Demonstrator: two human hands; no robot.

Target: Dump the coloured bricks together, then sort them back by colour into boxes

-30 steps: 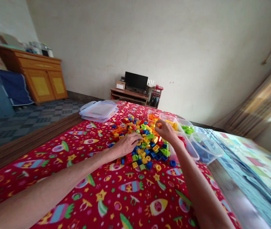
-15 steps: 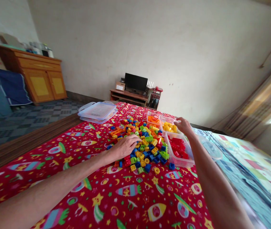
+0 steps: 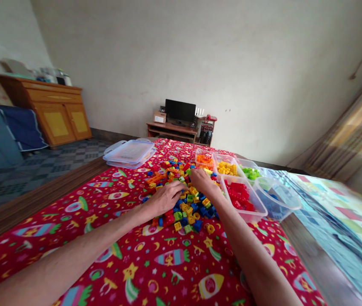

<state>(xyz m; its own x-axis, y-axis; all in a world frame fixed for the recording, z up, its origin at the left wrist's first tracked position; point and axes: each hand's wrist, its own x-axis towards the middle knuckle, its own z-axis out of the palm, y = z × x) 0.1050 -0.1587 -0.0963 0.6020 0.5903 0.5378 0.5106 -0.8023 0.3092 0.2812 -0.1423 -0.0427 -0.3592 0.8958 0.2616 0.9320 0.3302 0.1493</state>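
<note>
A loose pile of toy building blocks [image 3: 187,209] in red, yellow, green, blue and orange lies on a red patterned cloth [image 3: 110,255]. My left hand [image 3: 165,199] rests on the pile's near left side, fingers stretched out and slightly apart. Over the pile's middle is my right hand [image 3: 203,182], its fingers bent down and their tips hidden among the blocks. Just right of it stands a clear box of red blocks [image 3: 240,196]. Behind are boxes of orange blocks [image 3: 205,159], yellow blocks [image 3: 227,168] and green blocks [image 3: 251,172].
A clear round tub [image 3: 283,204] with some blue blocks stands at the right. Stacked clear lids [image 3: 129,153] lie at the back left. Beyond the cloth are a desk with a monitor [image 3: 181,111], a wooden cabinet [image 3: 58,112] and a blue-green bedspread [image 3: 327,229].
My right hand has come left from above the yellow-block box down to the pile. The green-block box and round tub show more fully. My left hand has barely moved.
</note>
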